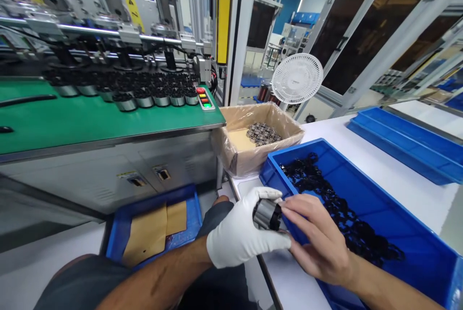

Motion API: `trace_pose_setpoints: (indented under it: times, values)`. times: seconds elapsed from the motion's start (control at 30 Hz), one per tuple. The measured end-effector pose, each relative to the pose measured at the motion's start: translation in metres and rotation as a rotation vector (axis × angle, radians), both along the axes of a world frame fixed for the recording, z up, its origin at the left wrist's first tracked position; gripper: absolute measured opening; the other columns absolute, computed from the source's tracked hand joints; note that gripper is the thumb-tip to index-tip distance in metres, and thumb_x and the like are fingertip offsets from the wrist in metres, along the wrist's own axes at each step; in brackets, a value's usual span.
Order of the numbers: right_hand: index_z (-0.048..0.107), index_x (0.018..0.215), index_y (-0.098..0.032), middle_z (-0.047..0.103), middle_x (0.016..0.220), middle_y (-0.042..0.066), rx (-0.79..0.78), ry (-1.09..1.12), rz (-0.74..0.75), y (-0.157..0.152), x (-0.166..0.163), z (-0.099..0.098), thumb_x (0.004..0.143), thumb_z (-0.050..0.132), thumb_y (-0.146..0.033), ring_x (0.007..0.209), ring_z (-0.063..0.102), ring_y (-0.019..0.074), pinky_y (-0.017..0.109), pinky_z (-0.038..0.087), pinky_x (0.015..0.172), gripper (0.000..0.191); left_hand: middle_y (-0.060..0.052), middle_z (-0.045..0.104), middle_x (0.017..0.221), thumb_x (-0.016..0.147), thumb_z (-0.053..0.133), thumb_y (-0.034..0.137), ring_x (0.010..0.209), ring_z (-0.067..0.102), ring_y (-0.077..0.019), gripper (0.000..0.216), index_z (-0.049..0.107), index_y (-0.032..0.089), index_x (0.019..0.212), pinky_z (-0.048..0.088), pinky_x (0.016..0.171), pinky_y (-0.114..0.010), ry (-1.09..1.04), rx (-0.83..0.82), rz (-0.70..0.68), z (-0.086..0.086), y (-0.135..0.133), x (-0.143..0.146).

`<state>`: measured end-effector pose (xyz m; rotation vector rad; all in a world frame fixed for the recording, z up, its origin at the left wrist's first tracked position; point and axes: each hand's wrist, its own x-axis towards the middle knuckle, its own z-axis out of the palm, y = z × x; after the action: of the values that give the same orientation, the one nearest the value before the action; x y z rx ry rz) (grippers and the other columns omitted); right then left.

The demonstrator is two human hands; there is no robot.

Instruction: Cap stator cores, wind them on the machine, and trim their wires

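In the middle of the head view, my left hand [235,233], in a white glove, is wrapped around a metal motor stator core [265,213]. The stator lies on its side, with a black plastic end piece [278,215] at its right end. Bare fingers of my right hand [320,240] pinch that black end from the right. The far side of the stator and part of the right fingertips are hidden. Just beyond my right hand, a blue bin [352,175] holds many loose black plastic ring-shaped parts [347,218].
A plastic-lined cardboard box [235,155] with metal cores [264,134] stands behind the bin. Left, a green bench [65,127] carries rows of stators [144,95] and a button panel [205,99] before a machine. A white fan [297,78] and blue trays [408,141] stand farther back.
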<state>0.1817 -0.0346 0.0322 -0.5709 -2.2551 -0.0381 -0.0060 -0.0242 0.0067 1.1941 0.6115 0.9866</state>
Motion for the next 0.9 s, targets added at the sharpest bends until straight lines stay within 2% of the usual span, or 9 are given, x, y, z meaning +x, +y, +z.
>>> trace_pose_setpoints:
  times: [0.17, 0.33, 0.57, 0.77, 0.9]
  values:
    - [0.053, 0.126, 0.003, 0.056, 0.118, 0.023, 0.068, -0.072, 0.022, -0.001, 0.003, -0.002, 0.079, 0.058, 0.003, 0.114, 0.054, 0.0319, 0.050, 0.051, 0.086, 0.047, -0.005, 0.064, 0.109, 0.060, 0.085, 0.017, 0.093, 0.065, -0.0172, 0.067, 0.047, 0.020, 0.115, 0.054, 0.085, -0.033, 0.002, 0.003, -0.005, 0.000, 0.000, 0.003]
    - [0.048, 0.131, 0.006, 0.050, 0.125, 0.026, 0.106, -0.107, 0.043, -0.001, 0.007, -0.008, 0.078, 0.054, 0.005, 0.119, 0.050, 0.0353, 0.052, 0.052, 0.087, 0.054, -0.006, 0.062, 0.111, 0.064, 0.081, 0.016, 0.097, 0.065, -0.0188, 0.061, 0.047, 0.020, 0.114, 0.053, 0.090, -0.035, 0.119, 0.122, 0.048, -0.008, 0.001, 0.004]
    - [0.056, 0.120, 0.007, 0.052, 0.122, 0.026, 0.191, -0.138, 0.003, 0.001, 0.005, -0.009, 0.080, 0.054, 0.004, 0.118, 0.052, 0.0360, 0.050, 0.054, 0.086, 0.040, -0.010, 0.063, 0.115, 0.068, 0.078, 0.020, 0.106, 0.063, -0.0237, 0.054, 0.052, 0.016, 0.115, 0.051, 0.098, -0.041, 0.232, 0.221, 0.049, -0.006, 0.006, 0.002]
    - [0.055, 0.124, 0.006, 0.055, 0.119, 0.026, 0.144, -0.115, -0.005, 0.000, 0.004, -0.018, 0.080, 0.054, 0.006, 0.117, 0.053, 0.0346, 0.050, 0.055, 0.087, 0.044, -0.010, 0.063, 0.121, 0.073, 0.074, 0.024, 0.112, 0.063, -0.0246, 0.056, 0.049, 0.019, 0.123, 0.050, 0.102, -0.040, 0.214, 0.173, 0.020, -0.010, 0.001, 0.001]
    - [0.055, 0.126, 0.003, 0.059, 0.117, 0.025, 0.138, -0.112, -0.036, 0.007, 0.008, -0.015, 0.078, 0.060, 0.006, 0.116, 0.056, 0.0335, 0.049, 0.056, 0.087, 0.048, -0.008, 0.060, 0.131, 0.092, 0.053, 0.031, 0.126, 0.055, -0.0247, 0.046, 0.046, 0.023, 0.136, 0.042, 0.111, -0.041, 0.299, 0.281, -0.039, -0.005, 0.014, -0.010]
